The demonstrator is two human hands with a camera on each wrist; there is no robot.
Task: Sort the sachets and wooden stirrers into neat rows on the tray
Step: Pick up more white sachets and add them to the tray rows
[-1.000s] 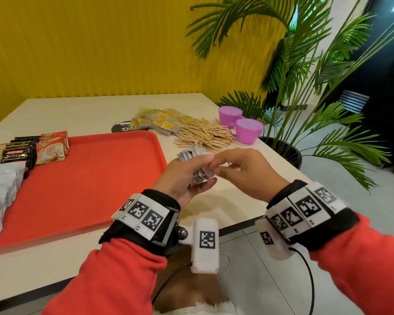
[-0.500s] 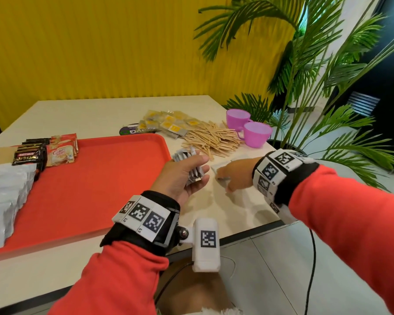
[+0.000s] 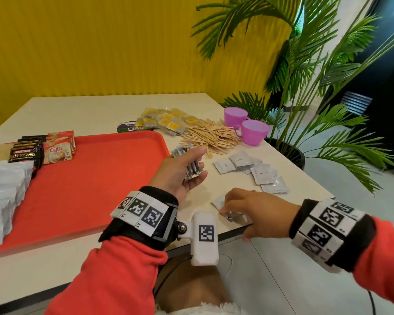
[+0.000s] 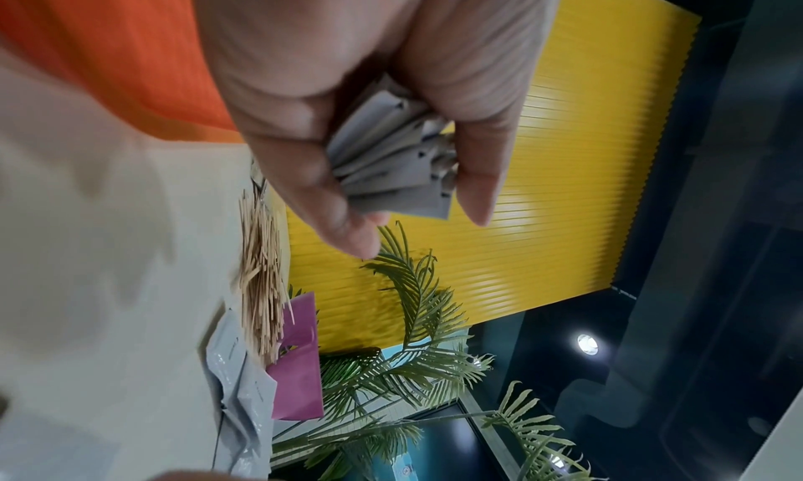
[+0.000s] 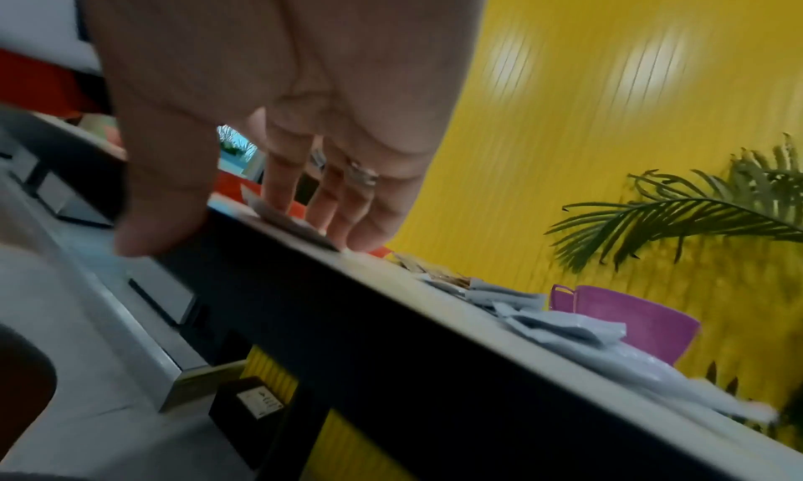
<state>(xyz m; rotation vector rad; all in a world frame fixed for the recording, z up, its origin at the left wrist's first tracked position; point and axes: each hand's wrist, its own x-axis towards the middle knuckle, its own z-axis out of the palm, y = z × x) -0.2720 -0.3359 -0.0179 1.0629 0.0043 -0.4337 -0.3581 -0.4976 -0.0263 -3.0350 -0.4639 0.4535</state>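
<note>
The left hand (image 3: 182,171) hovers over the worktop (image 3: 96,110) just off the red tray's (image 3: 82,183) right edge, its fingers curled round a fanned stack of grey sachets (image 3: 192,165). At about 5 o'clock from it, the right hand (image 3: 257,214) sits at the worktop's near edge, its fingertips pressing down on a single grey sachet (image 3: 221,202), thumb hanging below the edge. At 3 o'clock from the left hand lie loose white cream sachets (image 3: 253,171). At 1 o'clock sits a heap of wooden stirrers (image 3: 209,137), with yellow sachets (image 3: 166,120) behind it and two purple cups (image 3: 248,128) to its right. Along the tray's left side stand rows of white, black and coffee-creamer sachets (image 3: 25,153).
</note>
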